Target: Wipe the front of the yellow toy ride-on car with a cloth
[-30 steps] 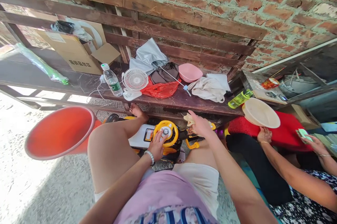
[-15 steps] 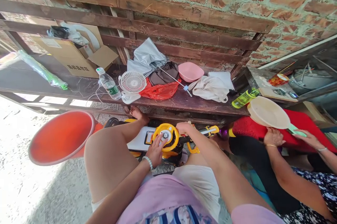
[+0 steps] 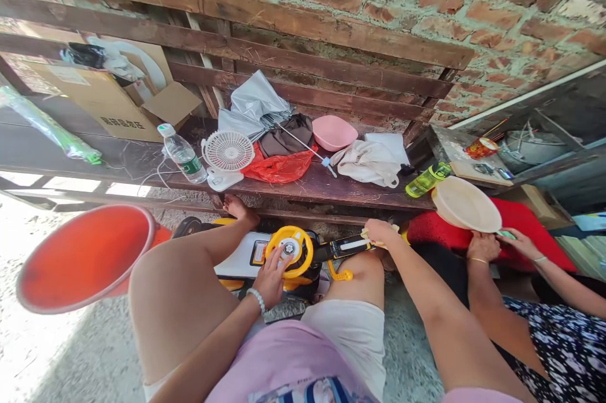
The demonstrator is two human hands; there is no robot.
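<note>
My left hand (image 3: 271, 276) rests on the rim of a yellow toy steering wheel (image 3: 290, 230), which is mounted on a white and yellow ride-on toy car (image 3: 237, 254). My right hand (image 3: 379, 232) grips the far end of a black and yellow push handle (image 3: 341, 250) on that car, with something pale showing at my fingers. Beside it, a co-worker's hands (image 3: 483, 246) hold a cream round plate (image 3: 466, 204) and a small green item (image 3: 505, 234). My bare foot (image 3: 239, 208) sits behind the toy.
A dark wooden bench (image 3: 322, 191) holds a water bottle (image 3: 182, 153), white fan (image 3: 228, 150), red plastic bag (image 3: 279, 166), pink bowl (image 3: 334, 132) and green bottle (image 3: 428, 180). An orange plastic basin (image 3: 85, 258) lies at left. A brick wall (image 3: 379, 11) stands behind.
My right hand has moved rightward along the push handle to its far end. The co-worker's plate has dropped lower, and the view has shifted slightly.
</note>
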